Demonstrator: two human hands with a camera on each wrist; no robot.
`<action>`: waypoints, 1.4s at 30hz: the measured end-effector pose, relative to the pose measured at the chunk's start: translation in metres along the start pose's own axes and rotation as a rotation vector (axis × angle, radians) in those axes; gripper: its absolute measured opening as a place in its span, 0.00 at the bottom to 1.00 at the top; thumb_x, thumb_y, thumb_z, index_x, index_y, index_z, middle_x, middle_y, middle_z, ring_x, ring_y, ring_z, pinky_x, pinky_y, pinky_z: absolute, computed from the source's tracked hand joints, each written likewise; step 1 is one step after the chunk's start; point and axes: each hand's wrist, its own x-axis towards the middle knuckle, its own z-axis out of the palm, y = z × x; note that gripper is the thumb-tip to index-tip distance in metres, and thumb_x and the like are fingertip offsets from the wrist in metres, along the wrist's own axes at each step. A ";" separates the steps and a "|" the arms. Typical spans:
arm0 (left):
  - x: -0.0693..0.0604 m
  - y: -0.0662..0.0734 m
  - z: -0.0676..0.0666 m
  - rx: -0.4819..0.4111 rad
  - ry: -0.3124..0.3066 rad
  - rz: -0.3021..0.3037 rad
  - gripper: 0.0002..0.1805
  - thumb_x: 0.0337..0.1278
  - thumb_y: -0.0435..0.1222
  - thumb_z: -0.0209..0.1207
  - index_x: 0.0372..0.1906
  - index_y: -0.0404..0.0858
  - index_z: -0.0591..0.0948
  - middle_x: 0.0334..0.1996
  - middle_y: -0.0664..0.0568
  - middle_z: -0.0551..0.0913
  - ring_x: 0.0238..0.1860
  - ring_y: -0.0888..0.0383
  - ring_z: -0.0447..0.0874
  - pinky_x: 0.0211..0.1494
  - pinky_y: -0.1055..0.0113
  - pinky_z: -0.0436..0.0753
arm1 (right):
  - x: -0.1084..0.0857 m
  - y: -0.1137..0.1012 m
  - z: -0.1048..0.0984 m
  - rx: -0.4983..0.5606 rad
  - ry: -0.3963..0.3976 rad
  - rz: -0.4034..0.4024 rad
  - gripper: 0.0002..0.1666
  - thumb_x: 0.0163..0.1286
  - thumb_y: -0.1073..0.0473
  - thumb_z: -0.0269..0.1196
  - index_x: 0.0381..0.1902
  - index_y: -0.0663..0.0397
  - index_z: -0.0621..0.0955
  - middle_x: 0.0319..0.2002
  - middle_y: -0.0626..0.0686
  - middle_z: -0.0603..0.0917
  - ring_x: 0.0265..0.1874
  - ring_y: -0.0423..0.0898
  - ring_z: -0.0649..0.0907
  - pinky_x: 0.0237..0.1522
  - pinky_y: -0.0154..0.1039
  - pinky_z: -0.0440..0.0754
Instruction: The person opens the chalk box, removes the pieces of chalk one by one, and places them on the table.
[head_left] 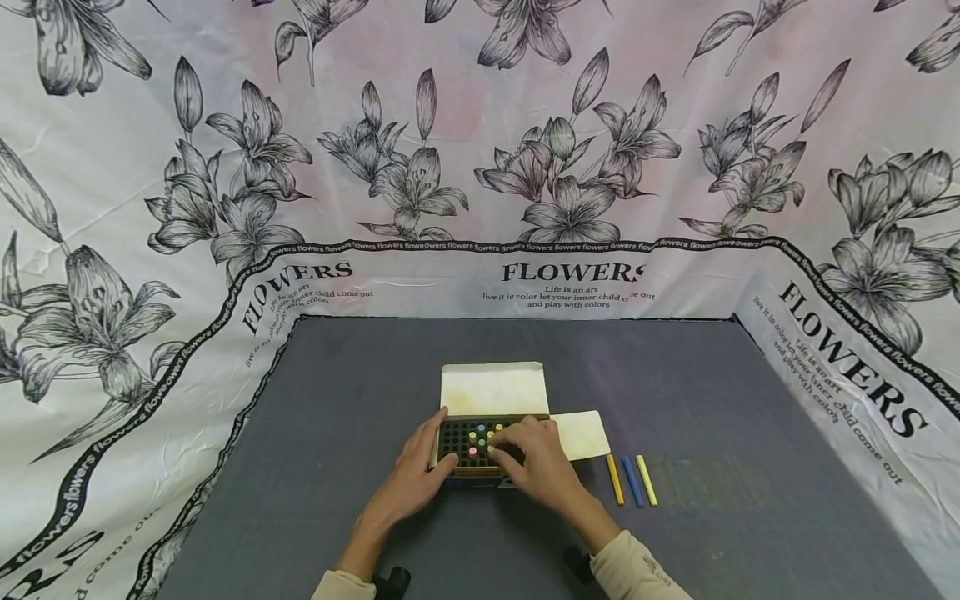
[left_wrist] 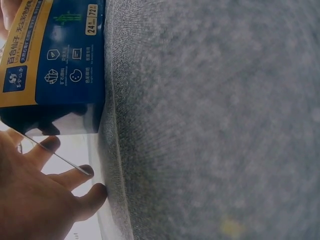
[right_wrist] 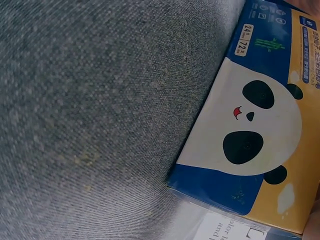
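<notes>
A small box [head_left: 480, 472] with its white lid flaps [head_left: 492, 390] folded out stands on the grey table. Its dark holder has rows of holes, several filled with coloured chalk sticks. My left hand [head_left: 408, 479] holds the box's left side, thumb at the front corner; in the left wrist view the fingers of that hand [left_wrist: 45, 185] spread beside the blue end of the box [left_wrist: 70, 60]. My right hand [head_left: 542, 465] is over the right part of the holder, fingertips at a yellow stick. The right wrist view shows the panda-printed box front [right_wrist: 250, 120], the fingertips mostly hidden.
Right of the box, three chalk sticks lie side by side: an orange-yellow one [head_left: 615, 480], a blue one [head_left: 632, 481] and a light yellow one [head_left: 647, 481]. A flower-printed cloth [head_left: 570, 283] surrounds the grey tabletop [head_left: 360, 375].
</notes>
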 end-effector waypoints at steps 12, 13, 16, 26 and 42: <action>0.001 -0.001 0.000 0.004 0.002 -0.014 0.39 0.76 0.50 0.53 0.83 0.56 0.49 0.82 0.49 0.53 0.81 0.37 0.48 0.71 0.24 0.53 | -0.001 0.002 0.001 0.057 0.077 -0.061 0.10 0.64 0.60 0.73 0.44 0.48 0.87 0.38 0.42 0.88 0.37 0.37 0.78 0.48 0.46 0.66; 0.001 -0.001 0.000 0.004 0.002 -0.014 0.39 0.76 0.50 0.53 0.83 0.56 0.49 0.82 0.48 0.53 0.81 0.37 0.48 0.71 0.24 0.53 | 0.000 0.002 0.001 0.061 0.083 -0.064 0.10 0.64 0.60 0.72 0.44 0.48 0.87 0.38 0.42 0.88 0.37 0.37 0.77 0.48 0.46 0.66; 0.001 0.000 0.001 0.006 0.005 -0.018 0.40 0.75 0.50 0.53 0.83 0.56 0.49 0.82 0.49 0.53 0.81 0.37 0.48 0.71 0.24 0.53 | 0.001 0.001 -0.001 0.080 0.102 -0.063 0.10 0.64 0.62 0.72 0.43 0.48 0.86 0.36 0.41 0.86 0.34 0.36 0.75 0.49 0.46 0.66; 0.001 0.000 0.001 0.002 0.000 -0.017 0.40 0.76 0.49 0.53 0.83 0.54 0.49 0.82 0.47 0.52 0.81 0.36 0.48 0.71 0.24 0.52 | 0.002 -0.002 -0.009 0.153 0.187 -0.040 0.11 0.66 0.66 0.69 0.46 0.55 0.85 0.38 0.44 0.85 0.38 0.39 0.78 0.50 0.46 0.65; 0.001 0.000 0.001 -0.005 0.001 0.003 0.39 0.77 0.46 0.53 0.84 0.52 0.49 0.82 0.46 0.52 0.81 0.36 0.49 0.71 0.25 0.56 | 0.006 0.007 -0.033 0.284 0.346 0.097 0.09 0.66 0.69 0.68 0.44 0.56 0.86 0.33 0.48 0.85 0.36 0.43 0.81 0.53 0.44 0.65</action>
